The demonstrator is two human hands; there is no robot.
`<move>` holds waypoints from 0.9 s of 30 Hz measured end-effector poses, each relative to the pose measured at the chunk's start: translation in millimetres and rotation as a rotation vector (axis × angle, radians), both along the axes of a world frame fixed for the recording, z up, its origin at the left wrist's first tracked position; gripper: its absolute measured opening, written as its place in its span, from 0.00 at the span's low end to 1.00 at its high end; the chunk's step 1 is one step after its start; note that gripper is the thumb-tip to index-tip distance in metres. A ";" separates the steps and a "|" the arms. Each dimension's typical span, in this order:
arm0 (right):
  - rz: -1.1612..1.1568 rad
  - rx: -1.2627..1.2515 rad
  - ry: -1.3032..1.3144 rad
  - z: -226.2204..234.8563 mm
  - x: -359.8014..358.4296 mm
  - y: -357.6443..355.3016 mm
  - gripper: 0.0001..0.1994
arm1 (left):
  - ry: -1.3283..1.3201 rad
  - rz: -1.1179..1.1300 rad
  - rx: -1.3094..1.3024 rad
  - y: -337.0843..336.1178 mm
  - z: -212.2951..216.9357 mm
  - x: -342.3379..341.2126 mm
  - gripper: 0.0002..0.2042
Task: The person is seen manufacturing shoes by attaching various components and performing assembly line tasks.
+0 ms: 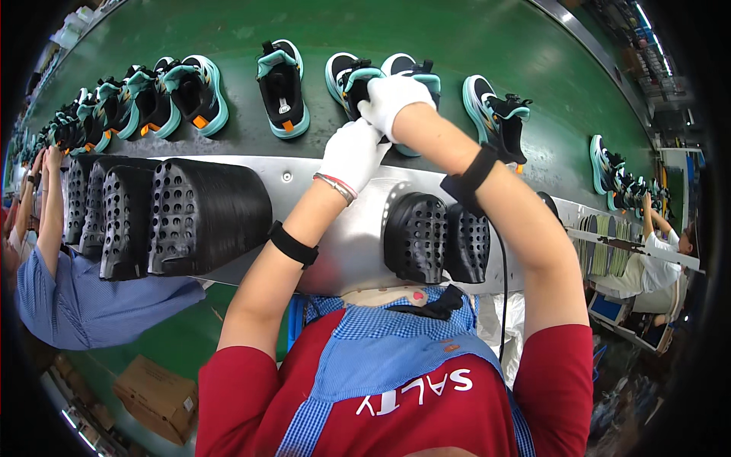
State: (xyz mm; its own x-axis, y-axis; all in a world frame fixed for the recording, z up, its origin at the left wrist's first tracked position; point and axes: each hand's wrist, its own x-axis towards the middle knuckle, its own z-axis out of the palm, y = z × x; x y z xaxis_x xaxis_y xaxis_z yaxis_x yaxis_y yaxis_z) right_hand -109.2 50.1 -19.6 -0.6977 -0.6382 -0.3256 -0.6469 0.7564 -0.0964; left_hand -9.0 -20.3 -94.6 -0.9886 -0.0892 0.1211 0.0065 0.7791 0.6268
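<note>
White gloves cover both my hands, which meet over a pair of sneakers. One black, white and mint sneaker point(343, 70) shows left of the gloves; its mate point(403, 65) is partly hidden behind my right hand. My left hand point(352, 154) is closed at the heel end of the pair, fingertips pressed together. Curled over the sneakers from above, my right hand point(392, 104) has its fingertips touching the left ones. What the fingers pinch is hidden beneath the gloves. A single sneaker point(282, 87) lies to the left, and another point(495, 118) to the right.
The sneakers lie on a long green work surface point(396, 30). Along its near edge runs a metal ledge point(335, 236) with large black perforated blocks point(205, 217) on the left and smaller ones point(416, 238) nearer me. A row of sneakers point(156, 99) stretches left. Co-workers are at both sides.
</note>
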 end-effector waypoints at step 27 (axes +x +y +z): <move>0.302 0.101 0.196 -6.7 -1.7 -12.0 0.08 | -0.281 -0.063 -0.200 -14.5 17.9 -21.3 0.11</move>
